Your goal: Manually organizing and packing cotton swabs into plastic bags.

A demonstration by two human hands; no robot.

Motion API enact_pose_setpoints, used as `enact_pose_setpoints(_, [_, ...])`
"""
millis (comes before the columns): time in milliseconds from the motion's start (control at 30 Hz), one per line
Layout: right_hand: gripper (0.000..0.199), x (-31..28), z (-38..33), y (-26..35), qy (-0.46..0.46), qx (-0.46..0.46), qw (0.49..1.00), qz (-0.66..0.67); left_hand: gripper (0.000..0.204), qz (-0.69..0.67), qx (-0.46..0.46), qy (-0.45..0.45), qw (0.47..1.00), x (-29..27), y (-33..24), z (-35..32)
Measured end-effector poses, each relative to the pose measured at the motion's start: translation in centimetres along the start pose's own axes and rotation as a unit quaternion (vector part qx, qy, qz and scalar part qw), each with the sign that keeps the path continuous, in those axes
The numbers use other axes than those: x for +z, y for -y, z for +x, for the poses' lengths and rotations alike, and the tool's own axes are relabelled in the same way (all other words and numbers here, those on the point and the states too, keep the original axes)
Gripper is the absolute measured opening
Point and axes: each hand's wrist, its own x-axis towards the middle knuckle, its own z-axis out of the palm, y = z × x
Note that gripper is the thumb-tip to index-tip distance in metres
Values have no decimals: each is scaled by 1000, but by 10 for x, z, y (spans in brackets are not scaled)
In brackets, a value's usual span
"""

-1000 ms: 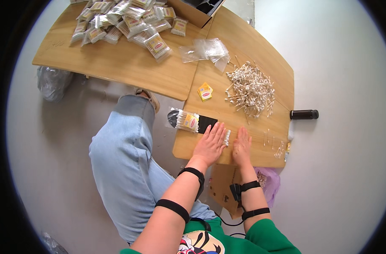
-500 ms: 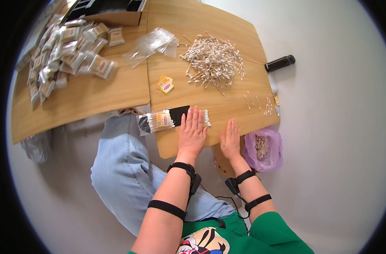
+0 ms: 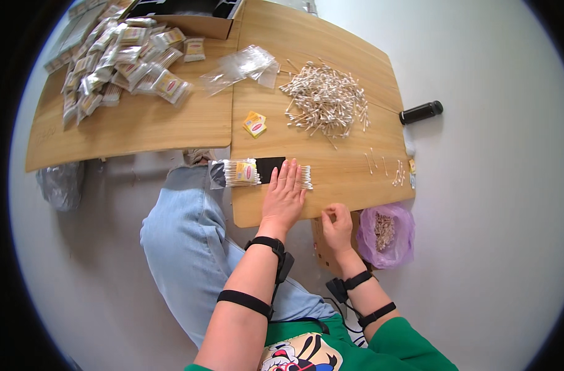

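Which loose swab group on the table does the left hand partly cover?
The neat parallel row: the left hand covers its left ends. The tangled pile and the scattered few farther right lie uncovered.

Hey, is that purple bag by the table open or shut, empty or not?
Open, not empty: the purple bag gapes upward, showing what look like cotton swabs inside. How full, I cannot tell.

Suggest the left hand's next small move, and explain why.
Probably, the left hand should nudge the swab row left: it lies flat over the row's left part, and the black strip runs from under it toward the bagged swabs.
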Motion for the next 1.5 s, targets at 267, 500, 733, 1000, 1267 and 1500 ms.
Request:
enact_pose_setpoints(267, [20, 34, 45, -17, 47, 17, 991, 125, 63, 14, -11, -4, 1000, -2, -8, 1])
enact_pose_setpoints(500, [26, 39, 45, -18, 7, 9, 990, 143, 64, 38, -10, 4, 999, -8, -8, 1])
enact_pose_setpoints(733, [25, 36, 48, -16, -6, -9, 992, 128, 65, 62, -4, 12, 998, -12, -11, 2])
enact_pose_setpoints(1000, [24, 34, 51, -13, -3, 30, 988, 152, 65, 56, -2, 15, 998, -14, -11, 2])
enact_pose_setpoints(1267, [27, 32, 52, -15, 17, 10, 991, 134, 67, 72, 5, 19, 997, -16, -12, 3])
enact_pose_setpoints(1500, [23, 34, 55, -11, -2, 21, 993, 117, 67, 63, 5, 24, 998, -14, -10, 3])
